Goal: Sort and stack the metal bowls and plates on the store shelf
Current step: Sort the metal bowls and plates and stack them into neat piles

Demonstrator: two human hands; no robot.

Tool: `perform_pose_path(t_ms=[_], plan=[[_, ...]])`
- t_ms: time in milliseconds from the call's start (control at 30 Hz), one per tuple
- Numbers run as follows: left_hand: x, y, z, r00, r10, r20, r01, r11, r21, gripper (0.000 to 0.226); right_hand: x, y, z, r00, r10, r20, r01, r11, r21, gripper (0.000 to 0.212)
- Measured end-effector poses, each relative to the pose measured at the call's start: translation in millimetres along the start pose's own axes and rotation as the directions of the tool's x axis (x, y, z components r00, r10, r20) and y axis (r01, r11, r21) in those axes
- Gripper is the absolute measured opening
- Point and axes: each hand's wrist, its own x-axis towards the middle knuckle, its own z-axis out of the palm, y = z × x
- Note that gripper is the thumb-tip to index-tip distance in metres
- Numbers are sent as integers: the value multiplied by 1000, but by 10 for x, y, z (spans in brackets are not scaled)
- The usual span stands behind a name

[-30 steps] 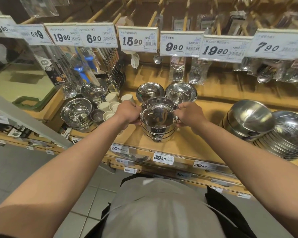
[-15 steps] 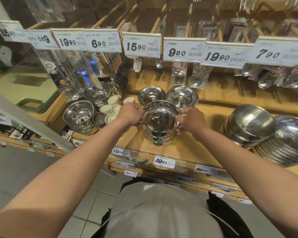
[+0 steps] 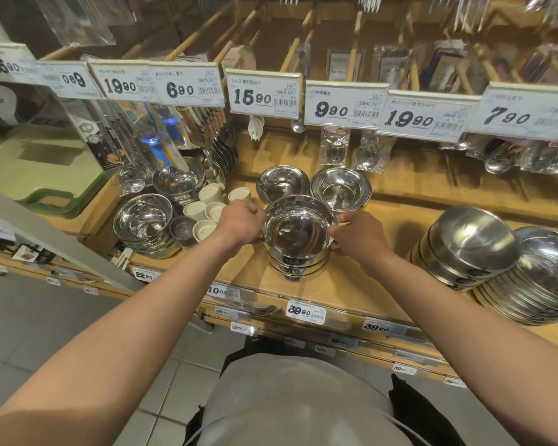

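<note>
Both hands grip a stack of bowls (image 3: 298, 249) on the wooden shelf (image 3: 361, 284): left hand (image 3: 241, 223) and right hand (image 3: 356, 231) curl around opposite rims, probably to keep it straight. Behind stand two single bowls (image 3: 313, 186).

Store aisle, warm indoor light. Wooden shelf (image 3: 351, 284) fills mid frame, white price tags (image 3: 263, 94) in a row across the top, wooden pegs (image 3: 203, 29) above them. Grey tiled floor (image 3: 45, 317) lower left.
</note>
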Motion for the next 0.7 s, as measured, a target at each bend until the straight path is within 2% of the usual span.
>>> perform_pose_path(t_ms=[100, 300, 433, 533, 700], plan=[[13, -15, 7, 1000, -6, 5, 6, 1000, -10, 29, 5, 23, 5, 1000, -10, 6, 10, 1000, 7, 23], [88, -17, -47, 1000, -24, 18, 25, 999, -45, 27, 85, 83, -43, 1000, -16, 15, 16, 999, 31, 24], [248, 57, -119, 999, -1, -38, 0, 999, -44, 30, 300, 104, -132, 996, 39, -75, -28, 990, 138, 23], [406, 121, -147, 1000, 15, -23, -15, 1000, -19, 31, 478, 131, -182, 990, 53, -131, -36, 991, 130, 28], [728, 187, -185, 998, 59, -8, -59, 998, -1, 29, 723, 224, -134, 975, 116, -190, -92, 987, 131, 22]])
